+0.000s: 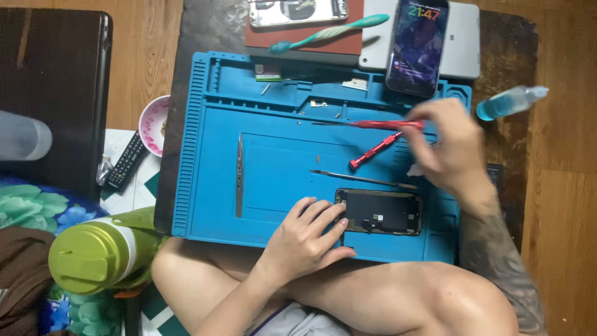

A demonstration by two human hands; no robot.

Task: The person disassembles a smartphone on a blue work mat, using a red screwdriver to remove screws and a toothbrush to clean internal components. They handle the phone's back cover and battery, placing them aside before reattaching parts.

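Right now my left hand [308,233] rests fingers-down on the left end of the opened phone [379,211], pressing it flat against the blue work mat [205,186] without closing around it. That phone lies with its long axis left to right, near the mat's front edge, just in front of my knees. My right hand [448,146] is up and to the right of it, fingers pinched on the handle end of a red screwdriver [373,124] whose shaft points left across the mat, roughly parallel to the phone. So the phone sits below and left of that tool's grip, and my left hand is the nearer one, already touching it. A second red driver [373,151] and a thin metal pry tool [364,179] lie between the two; tweezers [239,177] lie well off to the left.
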